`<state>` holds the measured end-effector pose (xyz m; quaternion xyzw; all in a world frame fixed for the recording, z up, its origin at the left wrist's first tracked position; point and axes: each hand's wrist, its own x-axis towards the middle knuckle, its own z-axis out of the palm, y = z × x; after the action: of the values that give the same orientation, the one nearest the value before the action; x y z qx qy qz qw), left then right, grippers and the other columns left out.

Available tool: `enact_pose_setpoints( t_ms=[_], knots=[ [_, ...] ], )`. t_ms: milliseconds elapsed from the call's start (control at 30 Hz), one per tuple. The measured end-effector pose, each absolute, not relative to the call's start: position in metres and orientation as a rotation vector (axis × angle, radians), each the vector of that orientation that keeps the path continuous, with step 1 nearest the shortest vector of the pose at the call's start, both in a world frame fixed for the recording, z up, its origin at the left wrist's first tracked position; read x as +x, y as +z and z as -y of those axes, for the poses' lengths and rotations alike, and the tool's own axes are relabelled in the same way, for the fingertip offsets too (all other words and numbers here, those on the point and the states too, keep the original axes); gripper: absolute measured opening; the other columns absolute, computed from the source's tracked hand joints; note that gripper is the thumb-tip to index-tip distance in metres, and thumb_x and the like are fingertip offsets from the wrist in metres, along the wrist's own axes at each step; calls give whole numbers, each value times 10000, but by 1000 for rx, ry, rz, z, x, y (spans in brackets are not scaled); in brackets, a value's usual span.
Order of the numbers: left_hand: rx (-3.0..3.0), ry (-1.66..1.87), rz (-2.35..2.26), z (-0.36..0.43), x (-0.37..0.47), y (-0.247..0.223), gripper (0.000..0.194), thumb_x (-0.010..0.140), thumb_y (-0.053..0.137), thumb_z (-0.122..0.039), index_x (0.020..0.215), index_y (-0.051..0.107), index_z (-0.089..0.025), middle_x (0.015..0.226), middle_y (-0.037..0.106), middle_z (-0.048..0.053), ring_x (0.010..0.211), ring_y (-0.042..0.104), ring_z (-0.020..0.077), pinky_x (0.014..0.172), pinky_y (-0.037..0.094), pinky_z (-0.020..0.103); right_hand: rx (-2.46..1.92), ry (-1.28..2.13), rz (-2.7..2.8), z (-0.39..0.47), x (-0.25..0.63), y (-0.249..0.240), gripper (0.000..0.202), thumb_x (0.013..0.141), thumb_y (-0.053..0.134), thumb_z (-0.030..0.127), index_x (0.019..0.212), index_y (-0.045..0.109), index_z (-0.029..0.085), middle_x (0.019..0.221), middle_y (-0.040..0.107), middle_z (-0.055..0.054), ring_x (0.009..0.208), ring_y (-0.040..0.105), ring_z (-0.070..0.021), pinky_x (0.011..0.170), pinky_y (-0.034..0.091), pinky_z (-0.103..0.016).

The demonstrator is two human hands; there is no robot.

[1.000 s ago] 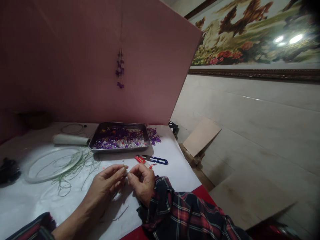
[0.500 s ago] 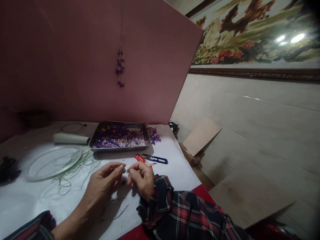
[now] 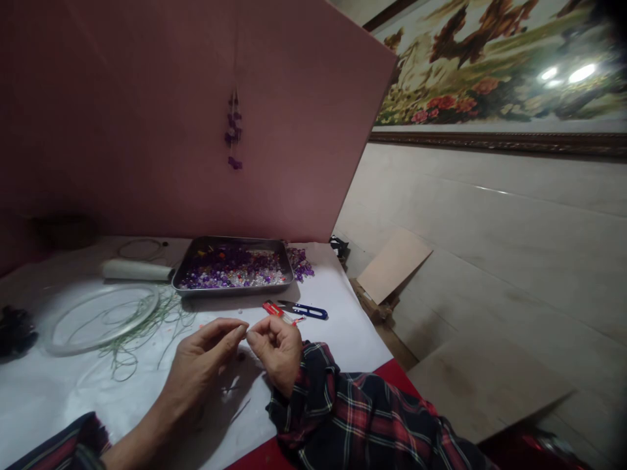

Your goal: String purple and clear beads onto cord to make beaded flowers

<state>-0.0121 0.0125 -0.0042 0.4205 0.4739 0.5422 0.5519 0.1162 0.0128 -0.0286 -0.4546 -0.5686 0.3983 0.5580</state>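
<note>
My left hand (image 3: 210, 352) and my right hand (image 3: 278, 352) meet fingertip to fingertip above the white-covered table (image 3: 337, 343). Each is closed in a pinch of thumb and forefinger. Whatever lies between the fingertips is too small and hidden to name. Below my left hand, a small pale thing (image 3: 229, 389) shows in the shadow, with a thin dark strand beside it. Just beyond my right hand lie a pair of blue-handled thread snips (image 3: 313, 312) and a small red object (image 3: 272, 308). A metal tray (image 3: 235, 293) of purple, clear and coloured beads sits farther back.
Tangled green thread (image 3: 132, 336) and a pale translucent ring (image 3: 53, 346) lie at the left. Behind them is a whitish roll (image 3: 137, 270). More purple beads (image 3: 304, 266) spill right of the tray. A purple beaded strand (image 3: 234, 134) hangs on the pink panel (image 3: 147, 130).
The fingertips of my two hands have come slightly closer together, and the small bit between them is now hidden. A pale thing has come into sight under my left hand.
</note>
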Motion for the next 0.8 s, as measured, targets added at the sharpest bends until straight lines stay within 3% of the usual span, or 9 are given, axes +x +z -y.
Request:
enact_pose_setpoints(
  t_ms=[167,433,800],
  knots=[
    [1005,1277,-1118,-11,-12,-4,275,583,785,-405,693,722,-161,487,563,-8,453,427,98,429,294,207,-1065,995,1315,-14,118,-24,268,772,613,381,647,592,145,485,376,69,451,278,-63,436,201,-210],
    [1004,1259,-1104,-10,-11,-3,261,601,785,-389,682,714,-152,523,584,-2,505,462,97,474,342,197,-1089,1204,1137,-19,119,-22,237,646,700,366,645,610,146,404,354,96,390,255,-47,392,172,-191],
    [669,1171,-881,-22,-21,-14,256,595,819,-213,820,726,-137,676,668,34,591,604,112,561,492,197,-1172,797,1277,-12,114,-30,155,737,593,293,658,579,161,437,413,79,400,322,-59,421,250,-191]
  ],
)
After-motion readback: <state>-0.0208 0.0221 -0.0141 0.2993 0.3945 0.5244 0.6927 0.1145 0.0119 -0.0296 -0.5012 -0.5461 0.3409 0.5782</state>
